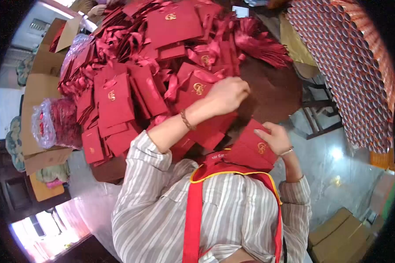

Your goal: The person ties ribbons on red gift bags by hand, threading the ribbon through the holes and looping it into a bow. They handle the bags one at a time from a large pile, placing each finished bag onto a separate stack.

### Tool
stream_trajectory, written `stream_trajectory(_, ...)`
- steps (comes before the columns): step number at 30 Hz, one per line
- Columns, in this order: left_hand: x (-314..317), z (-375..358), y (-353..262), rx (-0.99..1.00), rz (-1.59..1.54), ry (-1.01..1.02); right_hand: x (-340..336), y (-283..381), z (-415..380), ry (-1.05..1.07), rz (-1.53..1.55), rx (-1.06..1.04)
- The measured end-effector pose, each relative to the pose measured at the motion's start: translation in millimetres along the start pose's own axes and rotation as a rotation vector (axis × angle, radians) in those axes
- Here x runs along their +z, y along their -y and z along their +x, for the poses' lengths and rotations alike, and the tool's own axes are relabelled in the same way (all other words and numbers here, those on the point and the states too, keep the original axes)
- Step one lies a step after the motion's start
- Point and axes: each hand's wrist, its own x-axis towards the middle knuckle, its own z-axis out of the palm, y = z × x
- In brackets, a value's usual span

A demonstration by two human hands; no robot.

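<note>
Head view looks rotated, so sides are my best read. Left hand (226, 94) reaches out over the table (272, 92), fingers curled shut on the satin ribbon handle of a red paper bag (197, 90); wrist bent, forearm bare, braided bracelet (186, 119) on it. Right hand (272, 138) sits close to the chest, fingers half open, lying flat along a folded red bag (250, 151) with a gold foil logo, thumb underneath. Flat matte bags pile (131, 57) across the dark table. Plastic-wrapped bundle (52, 122) in a cardboard box (35, 94).
</note>
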Motion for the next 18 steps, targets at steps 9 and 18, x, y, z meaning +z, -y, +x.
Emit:
stream_trajectory(9, 56, 116, 14, 0.336, 0.456, 0.006, -3, 5, -11, -0.056, 0.052, 0.057)
stream_trajectory(18, 72, 172, 31, 0.086, 0.455, -0.094, -7, -13, -27, -0.122, 0.130, 0.129)
